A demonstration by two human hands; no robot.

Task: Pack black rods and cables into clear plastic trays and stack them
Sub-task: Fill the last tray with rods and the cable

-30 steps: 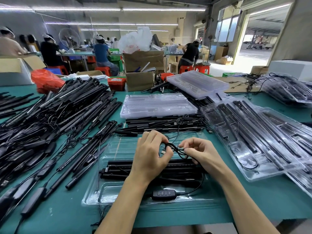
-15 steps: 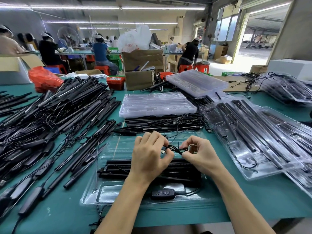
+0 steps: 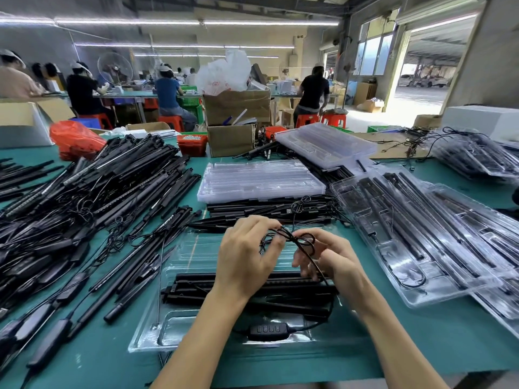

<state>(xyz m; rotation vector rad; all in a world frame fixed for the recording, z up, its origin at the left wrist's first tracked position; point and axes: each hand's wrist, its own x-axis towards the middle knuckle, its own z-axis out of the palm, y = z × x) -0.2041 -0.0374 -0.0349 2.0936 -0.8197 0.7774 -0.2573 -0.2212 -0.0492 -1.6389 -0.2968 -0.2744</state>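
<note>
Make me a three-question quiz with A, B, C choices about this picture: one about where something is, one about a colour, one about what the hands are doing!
1. Where is the button controller?
A. In the near end of the clear tray
B. On the cardboard box
C. On the floor

2. What colour is the table top?
A. Yellow
B. White
C. Teal green

3. What are the left hand and right hand doing?
A. Resting flat
B. Holding a thin black cable between them
C. Lifting a tray

Answers: 1 A, it lies in the tray nearest the person. 2 C, the bare surface is teal. 3 B, fingers of both hands pinch the looped cable.
</note>
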